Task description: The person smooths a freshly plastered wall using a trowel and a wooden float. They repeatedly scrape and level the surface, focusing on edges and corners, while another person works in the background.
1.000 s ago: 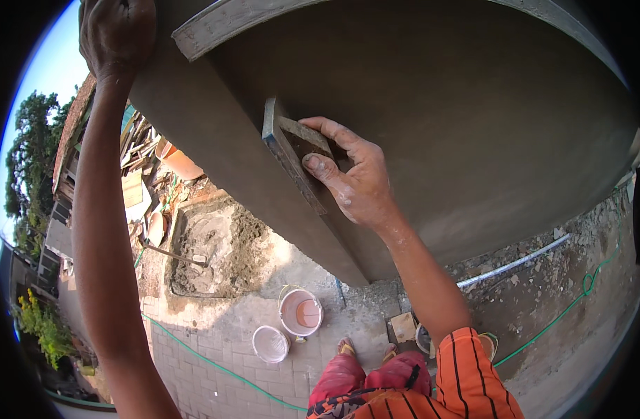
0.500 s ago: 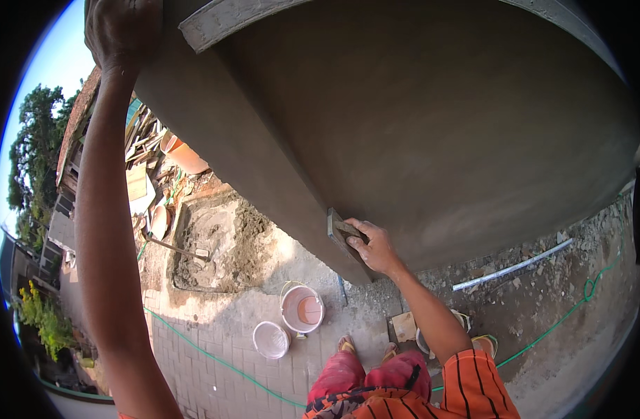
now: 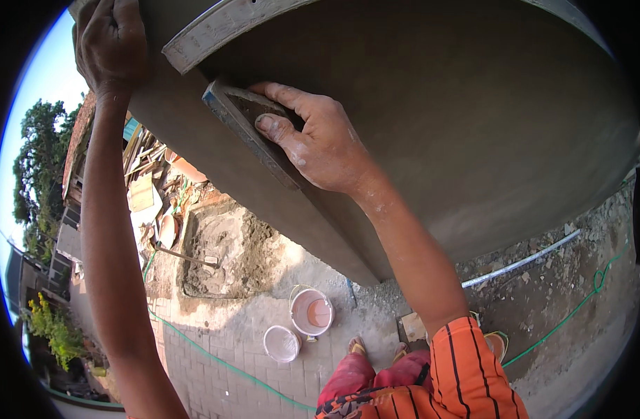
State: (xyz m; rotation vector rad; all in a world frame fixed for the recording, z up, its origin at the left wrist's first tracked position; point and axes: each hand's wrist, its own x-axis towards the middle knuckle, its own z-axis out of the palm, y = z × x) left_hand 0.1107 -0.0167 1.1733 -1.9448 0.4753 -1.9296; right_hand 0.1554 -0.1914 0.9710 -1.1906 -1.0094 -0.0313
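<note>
My left hand [image 3: 110, 52] is up at the top left, fingers curled over an edge of the grey plastered structure [image 3: 473, 140], with the arm stretched along the left of the view. My right hand [image 3: 313, 140] grips a rectangular float [image 3: 222, 105], its thumb on the near side and fingers over the handle. The float lies against the smooth plaster along a long straight corner line, high up, just below the end of a pale, plaster-smeared batten [image 3: 194, 42] that crosses the top.
Below are two white buckets [image 3: 310, 314] [image 3: 281, 346], a mortar bed [image 3: 229, 248] with a long-handled tool, and debris [image 3: 145, 195] at left. A pale pipe [image 3: 515, 260] and green hose [image 3: 557, 325] lie at right. Trees [image 3: 34, 167] stand beyond.
The float in my right hand went down along the corner toward the bottom half a second ago and is now back up near the batten, higher than at first. My left hand stays up top.
</note>
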